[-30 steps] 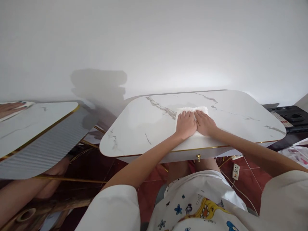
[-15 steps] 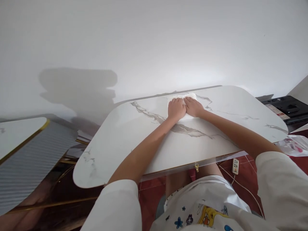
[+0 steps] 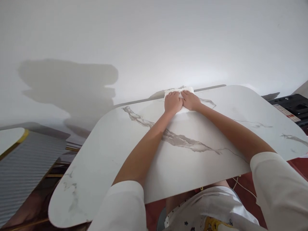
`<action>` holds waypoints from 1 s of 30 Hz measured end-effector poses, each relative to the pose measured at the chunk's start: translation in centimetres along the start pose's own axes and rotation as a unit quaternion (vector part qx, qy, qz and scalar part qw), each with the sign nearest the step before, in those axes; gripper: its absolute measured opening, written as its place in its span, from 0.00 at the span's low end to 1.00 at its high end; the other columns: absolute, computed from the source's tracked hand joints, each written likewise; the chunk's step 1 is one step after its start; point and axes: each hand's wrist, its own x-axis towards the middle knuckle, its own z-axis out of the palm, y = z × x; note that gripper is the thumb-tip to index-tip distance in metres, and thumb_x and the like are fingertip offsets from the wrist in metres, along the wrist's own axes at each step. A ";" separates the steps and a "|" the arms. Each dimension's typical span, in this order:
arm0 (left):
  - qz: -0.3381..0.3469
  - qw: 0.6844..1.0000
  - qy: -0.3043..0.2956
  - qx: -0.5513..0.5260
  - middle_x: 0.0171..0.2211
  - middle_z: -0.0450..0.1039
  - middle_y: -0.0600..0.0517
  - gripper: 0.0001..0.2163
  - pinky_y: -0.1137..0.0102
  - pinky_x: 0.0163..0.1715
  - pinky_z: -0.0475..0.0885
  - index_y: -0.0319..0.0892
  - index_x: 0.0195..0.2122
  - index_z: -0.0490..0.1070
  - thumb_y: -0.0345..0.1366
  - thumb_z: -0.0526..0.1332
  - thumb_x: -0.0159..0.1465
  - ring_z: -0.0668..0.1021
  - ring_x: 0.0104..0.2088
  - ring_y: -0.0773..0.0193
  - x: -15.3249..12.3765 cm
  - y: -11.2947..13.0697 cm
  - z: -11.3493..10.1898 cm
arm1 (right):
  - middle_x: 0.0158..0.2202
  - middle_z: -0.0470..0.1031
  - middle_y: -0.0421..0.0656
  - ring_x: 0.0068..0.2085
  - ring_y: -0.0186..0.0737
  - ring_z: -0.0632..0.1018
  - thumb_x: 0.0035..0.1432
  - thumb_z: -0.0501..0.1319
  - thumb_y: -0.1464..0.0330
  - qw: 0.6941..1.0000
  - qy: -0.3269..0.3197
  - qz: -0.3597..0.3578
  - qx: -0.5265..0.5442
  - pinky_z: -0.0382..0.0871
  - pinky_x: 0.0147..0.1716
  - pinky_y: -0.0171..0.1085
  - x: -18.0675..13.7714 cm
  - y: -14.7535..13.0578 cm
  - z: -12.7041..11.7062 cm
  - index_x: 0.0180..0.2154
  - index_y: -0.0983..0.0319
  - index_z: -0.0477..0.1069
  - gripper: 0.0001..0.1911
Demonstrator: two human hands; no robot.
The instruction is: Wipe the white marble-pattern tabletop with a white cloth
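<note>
A white cloth (image 3: 184, 109) lies near the far edge of a white marble-patterned tabletop (image 3: 125, 147), close to the wall. My left hand (image 3: 173, 102) presses down on its left part, fingers together and closed over it, pointing at the wall. Right beside it, my right hand (image 3: 191, 100) bears down on the right part of the same cloth, thumb side touching my left hand. Both arms reach straight forward across the top. Most of the cloth is hidden under the palms.
A white wall (image 3: 154, 41) rises behind the tabletop. At left stands another table with a gold edge (image 3: 22, 137) and a grey ribbed side (image 3: 31, 170). A black glossy appliance (image 3: 295, 104) is at the right. A white cable (image 3: 245, 187) runs over the red floor (image 3: 155, 215).
Both hands and the cloth have slid forward to the tabletop's far edge. My view has come closer over the table, and the power strip on the floor has gone out of sight.
</note>
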 end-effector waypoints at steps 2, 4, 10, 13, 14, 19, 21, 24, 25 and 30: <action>-0.002 1.000 -0.002 -0.003 0.53 0.73 0.45 0.17 0.58 0.59 0.63 0.43 0.51 0.70 0.29 0.48 0.65 0.69 0.57 0.52 0.7 -0.3 0.2 | 0.64 0.66 0.54 0.64 0.51 0.64 0.66 0.44 0.69 1.000 0.003 -0.010 -0.002 0.56 0.63 0.46 0.8 0.3 0.2 0.60 0.71 0.63 0.25; -0.005 1.000 -0.004 -0.004 0.53 0.73 0.44 0.17 0.58 0.58 0.64 0.42 0.51 0.70 0.29 0.47 0.65 0.70 0.57 0.52 1.2 -0.5 0.3 | 0.62 0.68 0.54 0.63 0.51 0.66 0.66 0.44 0.70 1.000 0.006 -0.017 -0.001 0.57 0.62 0.47 1.5 0.7 0.4 0.58 0.70 0.65 0.24; -0.011 1.000 -0.010 0.016 0.51 0.74 0.44 0.17 0.58 0.56 0.64 0.41 0.49 0.71 0.30 0.47 0.65 0.71 0.56 0.52 2.3 -0.7 0.4 | 0.61 0.69 0.56 0.62 0.53 0.67 0.67 0.45 0.69 1.000 0.012 -0.019 0.014 0.60 0.61 0.50 2.7 1.5 0.9 0.58 0.70 0.64 0.24; -0.012 0.999 -0.008 0.029 0.51 0.75 0.43 0.16 0.57 0.56 0.65 0.41 0.48 0.72 0.30 0.48 0.65 0.72 0.55 0.51 2.8 -0.1 0.7 | 0.62 0.68 0.55 0.63 0.52 0.67 0.67 0.44 0.69 0.999 0.004 -0.028 0.014 0.59 0.61 0.48 2.8 2.3 0.8 0.59 0.70 0.64 0.24; -0.013 0.999 -0.008 0.032 0.50 0.75 0.43 0.16 0.57 0.56 0.65 0.41 0.48 0.72 0.30 0.48 0.65 0.72 0.55 0.51 2.9 0.2 0.7 | 0.62 0.67 0.54 0.63 0.51 0.66 0.67 0.44 0.69 0.999 0.001 -0.029 0.014 0.58 0.62 0.47 2.8 2.7 0.8 0.59 0.70 0.64 0.24; -0.008 0.999 -0.009 0.036 0.51 0.75 0.41 0.16 0.57 0.56 0.64 0.39 0.48 0.72 0.31 0.48 0.66 0.71 0.55 0.50 2.7 1.8 0.8 | 0.65 0.65 0.54 0.65 0.50 0.64 0.67 0.45 0.69 1.000 0.008 -0.018 0.003 0.56 0.64 0.47 2.4 4.1 0.6 0.62 0.71 0.62 0.26; 0.000 0.999 -0.006 0.033 0.52 0.74 0.42 0.16 0.57 0.57 0.63 0.39 0.49 0.71 0.30 0.47 0.66 0.70 0.56 0.50 2.3 2.2 0.7 | 0.64 0.66 0.53 0.65 0.51 0.65 0.67 0.45 0.69 1.000 0.013 -0.015 -0.005 0.57 0.64 0.48 2.0 4.3 0.5 0.62 0.69 0.63 0.25; 0.009 1.000 0.000 0.025 0.53 0.73 0.43 0.17 0.58 0.58 0.61 0.39 0.51 0.70 0.30 0.47 0.66 0.69 0.57 0.51 1.3 2.6 0.5 | 0.64 0.66 0.52 0.65 0.51 0.64 0.66 0.45 0.69 1.000 0.017 -0.012 -0.020 0.57 0.64 0.49 1.1 4.3 0.5 0.62 0.68 0.63 0.26; 0.012 1.000 0.002 0.023 0.53 0.73 0.43 0.17 0.58 0.58 0.61 0.39 0.51 0.70 0.30 0.47 0.66 0.69 0.57 0.51 0.9 2.7 0.4 | 0.65 0.65 0.52 0.66 0.51 0.63 0.66 0.45 0.69 1.000 0.017 -0.011 -0.023 0.56 0.65 0.49 0.7 4.3 0.5 0.63 0.69 0.62 0.27; 0.019 1.000 0.000 0.015 0.54 0.72 0.43 0.17 0.59 0.58 0.61 0.39 0.52 0.69 0.30 0.47 0.66 0.69 0.57 0.51 -0.6 3.3 0.0 | 0.68 0.58 0.53 0.69 0.52 0.59 0.66 0.44 0.67 1.000 0.009 0.001 -0.022 0.54 0.67 0.51 -1.0 3.9 0.2 0.66 0.71 0.57 0.30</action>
